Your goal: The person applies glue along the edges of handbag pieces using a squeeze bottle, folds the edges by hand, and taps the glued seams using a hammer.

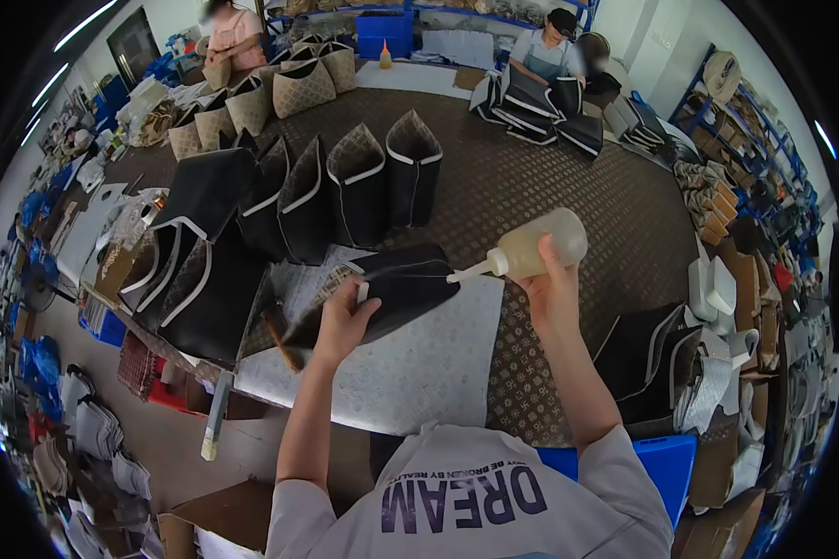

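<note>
My right hand (548,284) is wrapped around a translucent squeeze bottle (537,244) of yellowish liquid, tipped so its white nozzle points left. The nozzle tip meets the far end of a black bag piece (405,287), at a pale seam line; whether liquid is flowing is too small to tell. My left hand (345,321) pinches the near end of that black piece, thumb on top. Under it lies a white sheet (447,359) on the table. A wooden-handled tool (281,343) rests left of my left hand.
Several black bags with white rims (356,186) stand beyond my hands and to the left. More black pieces (645,359) lie at right. Tan patterned bags (303,88) stand farther back. Two people (236,42) work across the patterned table (531,186).
</note>
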The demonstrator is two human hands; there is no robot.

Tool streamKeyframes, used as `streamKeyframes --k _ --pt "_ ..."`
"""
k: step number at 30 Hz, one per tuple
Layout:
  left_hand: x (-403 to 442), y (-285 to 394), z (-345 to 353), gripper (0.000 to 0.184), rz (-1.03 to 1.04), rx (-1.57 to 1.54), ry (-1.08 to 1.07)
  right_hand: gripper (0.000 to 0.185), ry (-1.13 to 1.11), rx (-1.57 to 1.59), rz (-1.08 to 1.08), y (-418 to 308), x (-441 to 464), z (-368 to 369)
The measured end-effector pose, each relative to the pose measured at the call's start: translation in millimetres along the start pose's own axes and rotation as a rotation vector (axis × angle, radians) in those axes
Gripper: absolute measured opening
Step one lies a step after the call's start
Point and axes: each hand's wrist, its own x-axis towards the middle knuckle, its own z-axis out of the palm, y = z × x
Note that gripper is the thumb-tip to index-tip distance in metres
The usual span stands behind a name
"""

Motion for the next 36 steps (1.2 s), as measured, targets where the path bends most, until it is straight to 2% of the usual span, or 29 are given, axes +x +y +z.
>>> streamKeyframes --k 1,2,6,10,13,20,26,36 --pt "8.0 7.4 -10.8 0.046 -0.131 0.123 0.018 0.060 -0.012 -0.011 -0.044 -0.7 5.2 8.9" --pt "14.6 14.1 -14.7 0.035 -0.055 0.278 0.099 0.062 -0.023 -0.024 -0.086 -1.1 9.5 16.8" --pt "26.0 46.9 2.2 0.021 0.061 0.410 0.142 0.072 -0.073 -0.038 -0.102 0.2 26.0 37.0" --pt "22.9 59.8 19.1 0.020 0.044 0.456 -0.025 0.084 -0.068 -0.171 -0.125 14.4 37.1 41.1" --pt "20.7 62.8 23.5 0.020 0.031 0.520 -0.040 0.088 -0.082 -0.209 -0.153 25.9 43.1 37.2" --pt "22.5 48.8 24.5 0.019 0.055 0.439 -0.023 0.089 -0.048 -0.242 -0.151 42.0 43.7 34.5" --pt "24.7 43.7 23.2 0.018 0.074 0.427 -0.004 0.088 -0.083 -0.255 -0.238 45.2 48.2 33.6" --pt "37.8 34.6 23.8 0.015 0.093 0.416 0.075 0.085 -0.187 -0.432 -0.153 48.2 24.6 23.3"
